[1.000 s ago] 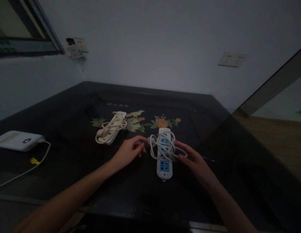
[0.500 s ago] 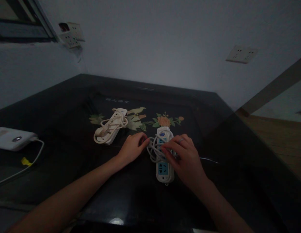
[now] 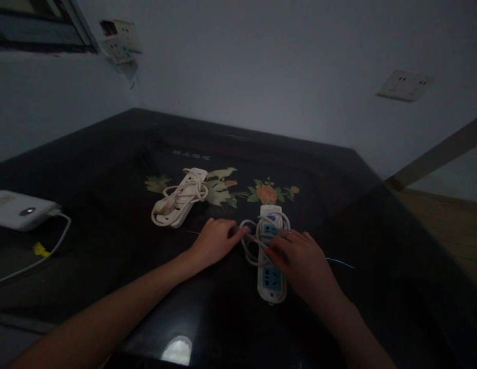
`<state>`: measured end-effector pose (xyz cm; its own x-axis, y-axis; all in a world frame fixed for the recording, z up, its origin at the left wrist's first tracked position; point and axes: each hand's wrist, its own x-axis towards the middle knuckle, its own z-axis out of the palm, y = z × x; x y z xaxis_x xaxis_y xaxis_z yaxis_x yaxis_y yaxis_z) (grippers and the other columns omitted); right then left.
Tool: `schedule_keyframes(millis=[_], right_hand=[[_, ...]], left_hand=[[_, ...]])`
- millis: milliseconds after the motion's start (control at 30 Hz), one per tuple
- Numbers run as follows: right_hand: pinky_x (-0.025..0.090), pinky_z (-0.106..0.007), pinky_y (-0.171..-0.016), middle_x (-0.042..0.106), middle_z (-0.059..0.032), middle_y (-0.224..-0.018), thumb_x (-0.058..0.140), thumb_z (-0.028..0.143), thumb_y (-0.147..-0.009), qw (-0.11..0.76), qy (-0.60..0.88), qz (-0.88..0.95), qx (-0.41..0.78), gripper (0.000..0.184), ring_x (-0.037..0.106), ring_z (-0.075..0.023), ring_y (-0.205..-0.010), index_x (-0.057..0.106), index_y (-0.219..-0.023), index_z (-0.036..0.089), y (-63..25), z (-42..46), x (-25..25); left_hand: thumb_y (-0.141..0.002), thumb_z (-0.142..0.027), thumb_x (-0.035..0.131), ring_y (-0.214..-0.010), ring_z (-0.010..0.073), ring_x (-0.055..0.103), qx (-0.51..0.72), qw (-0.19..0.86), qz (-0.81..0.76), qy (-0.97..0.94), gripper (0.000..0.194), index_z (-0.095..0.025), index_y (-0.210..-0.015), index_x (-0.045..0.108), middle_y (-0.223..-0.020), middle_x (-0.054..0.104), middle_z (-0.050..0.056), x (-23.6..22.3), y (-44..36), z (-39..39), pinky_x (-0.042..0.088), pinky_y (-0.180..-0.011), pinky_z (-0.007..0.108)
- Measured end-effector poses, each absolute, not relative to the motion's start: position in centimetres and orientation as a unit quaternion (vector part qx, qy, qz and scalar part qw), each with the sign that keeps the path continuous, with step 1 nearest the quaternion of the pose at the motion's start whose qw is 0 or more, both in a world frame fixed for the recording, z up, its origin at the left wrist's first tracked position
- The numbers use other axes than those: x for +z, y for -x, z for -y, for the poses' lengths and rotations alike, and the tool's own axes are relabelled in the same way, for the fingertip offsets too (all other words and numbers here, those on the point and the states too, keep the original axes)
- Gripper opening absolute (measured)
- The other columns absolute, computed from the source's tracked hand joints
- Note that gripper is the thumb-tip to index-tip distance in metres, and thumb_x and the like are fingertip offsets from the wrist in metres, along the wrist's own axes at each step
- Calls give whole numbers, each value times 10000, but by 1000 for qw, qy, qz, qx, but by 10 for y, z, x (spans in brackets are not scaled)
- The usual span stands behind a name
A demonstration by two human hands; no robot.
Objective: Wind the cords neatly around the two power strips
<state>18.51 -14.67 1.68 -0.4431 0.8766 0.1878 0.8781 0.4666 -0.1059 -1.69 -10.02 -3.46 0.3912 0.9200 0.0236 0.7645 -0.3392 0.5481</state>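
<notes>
"On the tabletop [image 3: 223,312], the right hand [image 3: 305,259] has crossed over the blue-socketed power strip [image 3: 271,295], fingers pinching its cord [image 3: 250,262]!"

"And the left hand [image 3: 213,242]?"

"At the cord's near loops, grip unclear. That bundle looks looser now!"

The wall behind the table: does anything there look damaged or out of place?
Yes, at the far left corner. One socket plate hangs loose and tilted, with a dark opening above it, beside another plate. The double socket at right looks properly mounted.
</notes>
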Motion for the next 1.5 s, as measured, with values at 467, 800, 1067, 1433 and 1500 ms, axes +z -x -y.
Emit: schedule_keyframes(millis=[467, 800, 1067, 1433, 1500], right_hand=[[356, -332, -660, 680, -41, -737, 659, 310, -839, 108, 518, 847, -47, 142, 621, -223, -736, 645, -752, 199, -180, 149, 11], [396, -281, -622, 626, -39, -721, 513, 304, -922, 213, 541, 811, 64, 243, 573, -177, -684, 591, -722, 189, -195, 142, 9], [376, -239, -529, 566, 8, -612, 559, 312, -857, 363, 538, 731, 211, 216, 504, -123, -553, 587, -674, 200, -204, 141, 24], [432, -249, -509, 615, 5, -609, 757, 263, -686, 530, 548, 588, 271, 152, 561, -144, -557, 617, -645, 220, -263, 161, 12], [442, -253, -521, 623, 3, -626, 775, 264, -671, 564, 541, 552, 291, 152, 567, -145, -573, 631, -662, 218, -275, 160, 3]], left_hand=[[-956, -378, 353, -648, 150, 488, 240, 279, -480, -796, 338, -191, -688, 440, -650, 487, -35, -43, 10, 105, 320, -685, 298], [-929, -409, 323, -628, 134, 463, 289, 416, -469, -724, 309, -197, -737, 441, -660, 467, -30, -47, 9, 106, 360, -594, 258], [-915, -374, 372, -579, 126, 454, 271, 355, -490, -748, 307, -188, -686, 456, -613, 458, -37, -47, 9, 102, 328, -565, 257], [-915, -309, 397, -606, 152, 528, 217, 300, -501, -782, 233, -189, -755, 516, -637, 534, -28, -49, 12, 100, 353, -638, 285], [-924, -317, 385, -659, 168, 556, 203, 291, -502, -789, 240, -192, -776, 526, -688, 575, -12, -49, 13, 100, 369, -683, 299]])
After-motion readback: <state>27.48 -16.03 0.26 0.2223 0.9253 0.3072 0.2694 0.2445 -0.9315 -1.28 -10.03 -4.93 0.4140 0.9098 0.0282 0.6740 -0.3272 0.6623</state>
